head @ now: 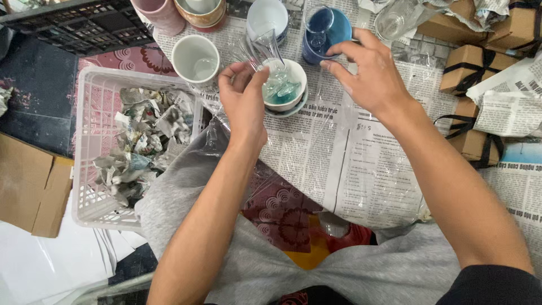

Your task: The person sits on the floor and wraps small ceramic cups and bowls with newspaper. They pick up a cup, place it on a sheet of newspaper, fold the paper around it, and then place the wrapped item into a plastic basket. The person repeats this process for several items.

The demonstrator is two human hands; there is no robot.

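We record a white cup with teal-blue glaze inside at centre. At one o'clock, a deep blue cup. At eleven o'clock, a plain white cup and a pale pink one. At nine o'clock, a white basket of grey crumpled paper. At three o'clock, brown boxes with black ribbon. Grey-printed newspaper underlies all.

Pink cup and brown cup cropped at top.

To your left sits a white slatted plastic basket holding crumpled newspaper scraps, with a flat brown cardboard piece beside it. At your far right, small brown cardboard boxes tied with black ribbon lie on newspaper sheets; a dark plastic crate lies top left.
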